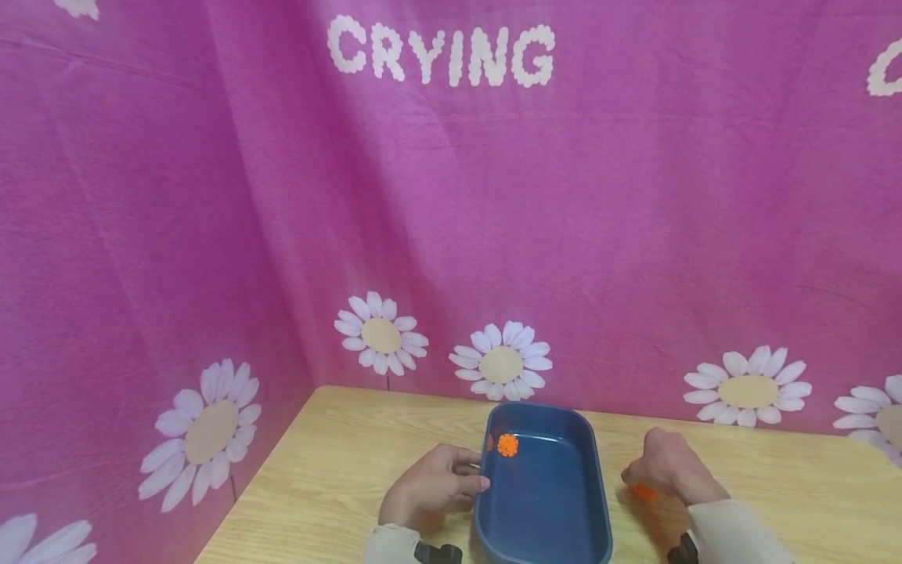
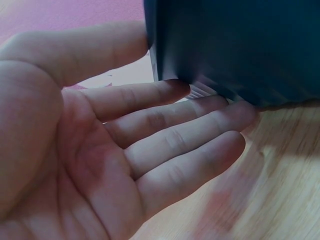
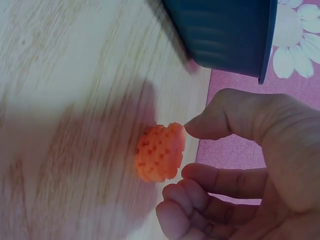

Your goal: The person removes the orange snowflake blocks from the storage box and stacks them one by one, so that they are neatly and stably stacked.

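Observation:
A deep blue rectangular tray (image 1: 543,501) stands on the table. One orange snowflake-shaped disc (image 1: 507,445) lies inside it, near the far left corner. My left hand (image 1: 440,482) grips the tray's left side, thumb at the rim and fingers against the outer wall; in the left wrist view the thumb's tip is hidden by the tray. Right of the tray, my right hand (image 1: 669,466) is at a short stack of orange snowflake discs (image 3: 157,152) on the table. Its thumb and index finger pinch the top disc at the edges, and the other fingers are curled.
The light wood table (image 1: 338,462) meets a pink cloth backdrop (image 1: 599,235) with printed daisies and white lettering. Another cloth panel (image 1: 127,235) runs along the table's left edge. Wrist straps with dark devices sit at both cuffs.

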A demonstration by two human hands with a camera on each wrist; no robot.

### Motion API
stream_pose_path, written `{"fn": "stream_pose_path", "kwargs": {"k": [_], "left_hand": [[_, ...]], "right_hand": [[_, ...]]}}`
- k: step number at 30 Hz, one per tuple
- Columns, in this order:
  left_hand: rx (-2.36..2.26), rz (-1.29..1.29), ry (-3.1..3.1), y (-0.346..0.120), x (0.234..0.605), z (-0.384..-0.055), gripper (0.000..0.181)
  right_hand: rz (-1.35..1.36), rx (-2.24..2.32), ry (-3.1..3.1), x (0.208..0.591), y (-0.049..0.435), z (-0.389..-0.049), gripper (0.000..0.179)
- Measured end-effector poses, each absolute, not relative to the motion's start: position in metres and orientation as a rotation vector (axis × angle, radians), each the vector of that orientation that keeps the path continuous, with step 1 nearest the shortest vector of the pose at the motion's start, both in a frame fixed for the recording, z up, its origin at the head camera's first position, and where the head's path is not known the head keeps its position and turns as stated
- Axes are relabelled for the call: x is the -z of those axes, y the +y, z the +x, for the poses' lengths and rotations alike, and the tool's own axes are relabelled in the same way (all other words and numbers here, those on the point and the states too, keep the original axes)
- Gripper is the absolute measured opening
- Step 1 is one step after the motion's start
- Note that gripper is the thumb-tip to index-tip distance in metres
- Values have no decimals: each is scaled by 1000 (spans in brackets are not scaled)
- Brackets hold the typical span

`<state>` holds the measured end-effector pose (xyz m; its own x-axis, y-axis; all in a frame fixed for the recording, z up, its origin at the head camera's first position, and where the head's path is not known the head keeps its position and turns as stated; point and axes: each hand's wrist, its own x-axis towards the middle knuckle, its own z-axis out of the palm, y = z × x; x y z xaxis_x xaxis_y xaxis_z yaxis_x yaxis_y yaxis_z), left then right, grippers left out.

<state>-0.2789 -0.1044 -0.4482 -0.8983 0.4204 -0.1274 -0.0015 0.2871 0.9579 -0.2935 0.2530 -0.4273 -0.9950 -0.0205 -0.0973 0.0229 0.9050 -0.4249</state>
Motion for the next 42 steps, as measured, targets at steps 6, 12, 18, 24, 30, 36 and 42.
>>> {"fn": "stream_pose_path", "kwargs": {"k": [6,12,18,24,30,36,42], "left_hand": [[-1664,384,2190,-105,449,-279,38],[-1657,389,2197,-106,447,-279,40],[-1661,389,2194,-106,447,-279,38],[-1671,392,2180,-105,449,-280,37],[-1674,408,2177,-106,447,-279,37],[-1692,421,2158,-105,449,-278,36],[-1694,419,2172,-105,450,-279,35]], "right_hand": [[-39,650,3006,425,255,-294,23],[-54,650,3005,414,252,-297,27],[-76,589,3038,403,246,-298,29],[-79,574,3039,392,237,-301,28],[-20,598,3015,378,229,-301,27],[-15,626,3027,372,222,-299,27],[-36,651,3045,369,213,-299,23]]}}
